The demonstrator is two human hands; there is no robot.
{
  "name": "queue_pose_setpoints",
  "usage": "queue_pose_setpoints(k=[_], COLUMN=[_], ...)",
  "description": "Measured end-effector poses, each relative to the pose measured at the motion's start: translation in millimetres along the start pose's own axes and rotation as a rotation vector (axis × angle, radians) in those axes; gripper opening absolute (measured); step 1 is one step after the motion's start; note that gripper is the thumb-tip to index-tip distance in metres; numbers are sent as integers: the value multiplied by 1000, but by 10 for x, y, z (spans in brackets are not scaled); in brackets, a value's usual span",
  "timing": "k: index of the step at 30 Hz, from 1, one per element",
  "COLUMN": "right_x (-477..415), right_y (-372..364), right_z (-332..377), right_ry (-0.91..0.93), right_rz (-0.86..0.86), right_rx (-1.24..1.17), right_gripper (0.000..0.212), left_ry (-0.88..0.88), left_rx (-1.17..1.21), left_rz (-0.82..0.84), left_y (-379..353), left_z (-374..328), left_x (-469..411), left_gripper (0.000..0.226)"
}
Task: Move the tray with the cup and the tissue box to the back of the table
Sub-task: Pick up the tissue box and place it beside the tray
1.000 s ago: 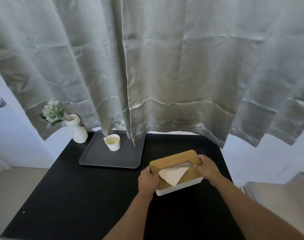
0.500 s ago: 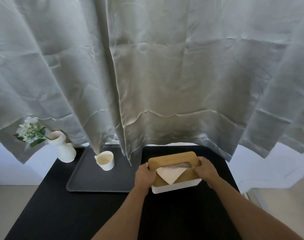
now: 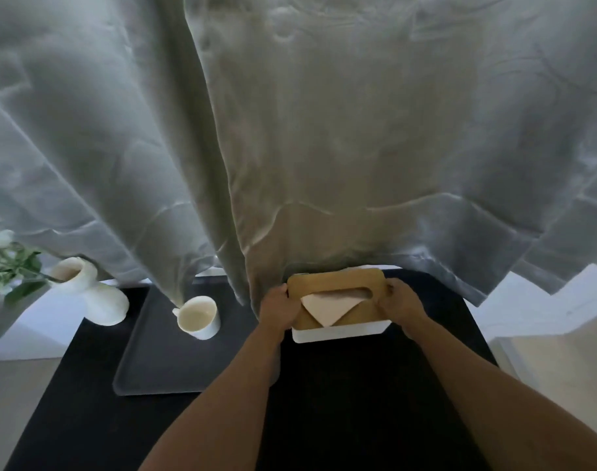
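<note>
A white tissue box with a wooden lid and a tissue poking out sits at the back of the black table, right against the curtain hem. My left hand grips its left end and my right hand grips its right end. To the left lies a dark grey tray with a white cup standing on its far part, under the curtain's edge.
A grey curtain hangs over the table's back edge and touches the box and cup. A white vase with green and white flowers stands at the back left corner beside the tray. Light floor shows on both sides.
Both hands have pushed the tissue box farther back, up to the curtain. My head has come closer and lower, so tray, cup and vase appear larger and shifted left.
</note>
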State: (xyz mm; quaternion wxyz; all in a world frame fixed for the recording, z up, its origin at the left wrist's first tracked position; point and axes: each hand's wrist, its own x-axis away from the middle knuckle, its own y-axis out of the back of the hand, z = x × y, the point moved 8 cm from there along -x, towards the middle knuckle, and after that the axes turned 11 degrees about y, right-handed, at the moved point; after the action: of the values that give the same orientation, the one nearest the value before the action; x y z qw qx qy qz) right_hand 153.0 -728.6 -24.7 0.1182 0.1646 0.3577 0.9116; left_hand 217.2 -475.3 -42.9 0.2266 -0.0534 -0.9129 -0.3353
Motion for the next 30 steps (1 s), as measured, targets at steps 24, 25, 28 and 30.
queue_pose_setpoints(k=[24, 25, 28, 30], right_x=[-540, -552, -590, -608], right_y=[-229, -230, -240, -251], right_z=[74, 75, 90, 101], right_ry=[-50, -47, -37, -37], right_rz=[-1, 1, 5, 11], right_rx=[17, 21, 36, 45], right_gripper=[46, 46, 42, 42], left_ry=[113, 106, 90, 82], left_rx=[145, 142, 132, 132], left_rz=[115, 111, 101, 95], left_y=[-22, -18, 1, 7], left_z=[-2, -18, -53, -61], left_x=[-808, -809, -811, -827], left_gripper=[18, 19, 25, 23])
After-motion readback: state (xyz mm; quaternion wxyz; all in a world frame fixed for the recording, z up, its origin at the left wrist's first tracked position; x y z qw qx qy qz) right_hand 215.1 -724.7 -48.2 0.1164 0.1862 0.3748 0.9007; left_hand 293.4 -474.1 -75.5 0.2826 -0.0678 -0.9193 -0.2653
